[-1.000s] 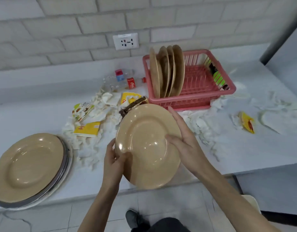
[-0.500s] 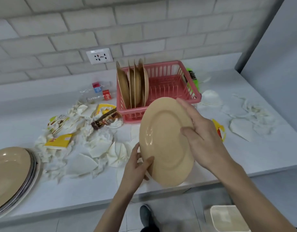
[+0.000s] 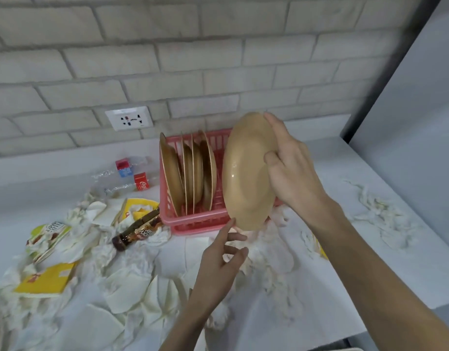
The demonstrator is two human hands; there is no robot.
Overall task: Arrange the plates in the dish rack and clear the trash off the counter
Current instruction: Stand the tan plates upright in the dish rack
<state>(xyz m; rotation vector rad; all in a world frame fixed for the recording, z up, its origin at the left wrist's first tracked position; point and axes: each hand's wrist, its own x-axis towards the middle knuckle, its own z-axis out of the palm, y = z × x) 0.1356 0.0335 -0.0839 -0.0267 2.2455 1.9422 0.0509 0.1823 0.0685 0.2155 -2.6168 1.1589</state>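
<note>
Got the plate (image 3: 246, 178) pinched on edge in the right hand (image 3: 291, 171), thumb on the face, hanging over the dish rack (image 3: 193, 225) just right of the standing plates (image 3: 190, 173). Keeping the left hand (image 3: 218, 259) spread loose under its bottom rim, gripping nothing. Probably just needs lowering edge-first, parallel to those.

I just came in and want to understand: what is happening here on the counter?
A person is loading plates into the pink dish rack. The right hand grips a tan plate on its edge above the rack, right of four plates already standing in it. The left hand is open just below its lower rim. Crumpled tissues, wrappers and plastic bottles lie on the counter, not yet cleared.
</note>
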